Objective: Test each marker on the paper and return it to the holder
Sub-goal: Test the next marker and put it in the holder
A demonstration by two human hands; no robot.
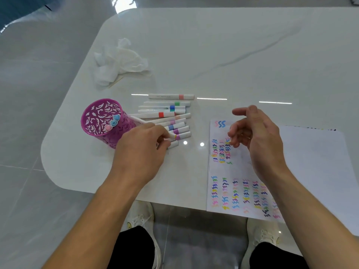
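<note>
Left hand: your left hand [143,146] is reaching over the near end of the marker row at centre left of the frame. Its thumb and forefinger are pinching the tail of one marker.
Pinched marker: the pinched marker [184,134] is lying second from the bottom of the row. It is white with a purple-pink band, and its free end is pointing right.
Right hand: your right hand [254,138] is hovering right of centre over the top of the paper. Its fingers are loosely curled and holding nothing, and it is staying well apart from the markers.
Loose markers: the fan of markers [165,111] is lying on the worktop [233,55] just right of the holder, running from above your left fingertips down to beneath them. Ten seem to be showing, though overlaps are making the count uncertain.
Lone marker: one pink-banded marker [171,96] is lying apart, above the fan.
Holder: one purple cut-out holder [97,115] is standing just left of your left hand.
In the holder: three caps [114,122] are showing, one pink and two blue.
Paper: one test paper [219,171] covered in coloured squiggles is lying at lower right of centre, partly under your right hand. One plain sheet [320,162] is lying just right of it.
Tissue: one crumpled tissue [120,59] is sitting at upper left.
</note>
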